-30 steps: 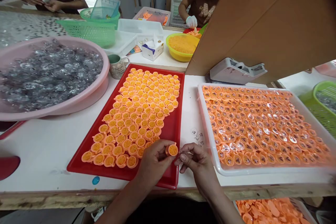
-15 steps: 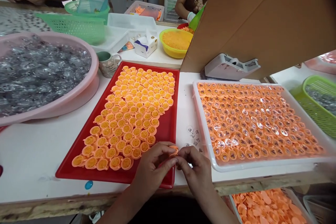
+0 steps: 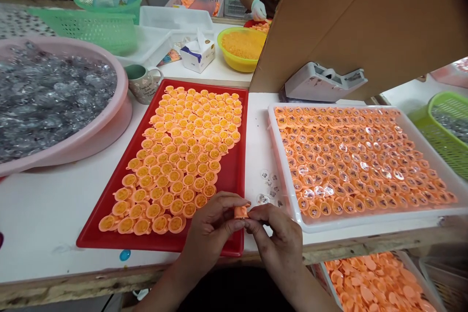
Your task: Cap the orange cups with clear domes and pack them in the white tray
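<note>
Over the near right corner of the red tray (image 3: 234,168), both hands pinch one small orange toy cup (image 3: 241,212). My left hand (image 3: 210,229) grips it from the left with thumb and fingers. From the right, the thumb and fingertips of my right hand (image 3: 280,234) close on its lower rim. The cup looks turned over or tilted; its inside is hidden. Rows of orange cups with yellow filling (image 3: 171,173) cover much of the red tray. Round clear stickers with small prints (image 3: 263,199) lie beside my right hand. Orange cups with printed tops fill a white tray (image 3: 351,221).
A pink basin (image 3: 122,112) of clear wrapped pieces and a mug (image 3: 141,90) stand left. Cardboard (image 3: 347,19) rises behind a tape dispenser (image 3: 321,83). Farther back are a yellow bowl (image 3: 239,64) and a co-worker's gloved hand (image 3: 259,9). A bin of orange parts (image 3: 380,282) sits below the table edge.
The cup between my hands has been turned, so more of its orange side shows. My fingers have shifted slightly around it. The co-worker's gloved hand has moved and the green item there is gone from view.
</note>
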A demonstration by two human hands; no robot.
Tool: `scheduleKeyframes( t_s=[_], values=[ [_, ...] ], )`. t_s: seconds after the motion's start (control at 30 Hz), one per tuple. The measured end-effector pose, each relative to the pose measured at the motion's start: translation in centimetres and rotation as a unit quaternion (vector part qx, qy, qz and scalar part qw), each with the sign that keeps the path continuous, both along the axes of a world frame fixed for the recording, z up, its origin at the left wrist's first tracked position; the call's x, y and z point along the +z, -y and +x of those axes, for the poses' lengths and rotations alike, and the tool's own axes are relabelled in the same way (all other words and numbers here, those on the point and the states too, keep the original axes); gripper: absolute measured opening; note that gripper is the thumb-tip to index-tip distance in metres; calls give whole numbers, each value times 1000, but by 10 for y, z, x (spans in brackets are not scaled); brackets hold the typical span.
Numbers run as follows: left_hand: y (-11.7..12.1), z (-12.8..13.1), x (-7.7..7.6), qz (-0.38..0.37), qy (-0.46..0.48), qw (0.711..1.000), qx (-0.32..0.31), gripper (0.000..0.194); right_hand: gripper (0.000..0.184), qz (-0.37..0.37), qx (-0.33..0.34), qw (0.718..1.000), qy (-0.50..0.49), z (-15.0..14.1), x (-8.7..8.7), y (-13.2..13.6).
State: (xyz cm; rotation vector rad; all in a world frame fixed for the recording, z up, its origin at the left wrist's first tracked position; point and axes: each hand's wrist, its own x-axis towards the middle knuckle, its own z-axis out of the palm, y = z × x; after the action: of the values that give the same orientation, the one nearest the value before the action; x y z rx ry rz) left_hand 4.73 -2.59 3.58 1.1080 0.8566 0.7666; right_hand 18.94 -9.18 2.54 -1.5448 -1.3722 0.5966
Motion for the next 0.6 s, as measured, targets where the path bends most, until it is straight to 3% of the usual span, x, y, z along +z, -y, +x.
scheduleKeyframes(
  t_s=[0.2, 0.3, 0.4, 0.5, 0.6],
  values=[
    [2, 0, -5, -74, 43, 996, 1, 30, 11, 7, -12, 1000, -3, -2, 1, -1],
    [1, 2, -7, -73, 63, 995, 9, 24, 21, -1, -8, 1000, 1, 1, 0, -4],
    [1, 6, -11, -88, 33, 995, 28, 26, 23, -18, 22, 999, 19, 4, -7, -5],
    [1, 10, -13, -111, -2, 994, 25, 22, 19, -30, 9, 999, 15, 3, -15, -3],
    [0, 14, -9, -67, -46, 996, 27, 12, 16, -46, 4, 999, -15, -3, -17, -2]
  ],
)
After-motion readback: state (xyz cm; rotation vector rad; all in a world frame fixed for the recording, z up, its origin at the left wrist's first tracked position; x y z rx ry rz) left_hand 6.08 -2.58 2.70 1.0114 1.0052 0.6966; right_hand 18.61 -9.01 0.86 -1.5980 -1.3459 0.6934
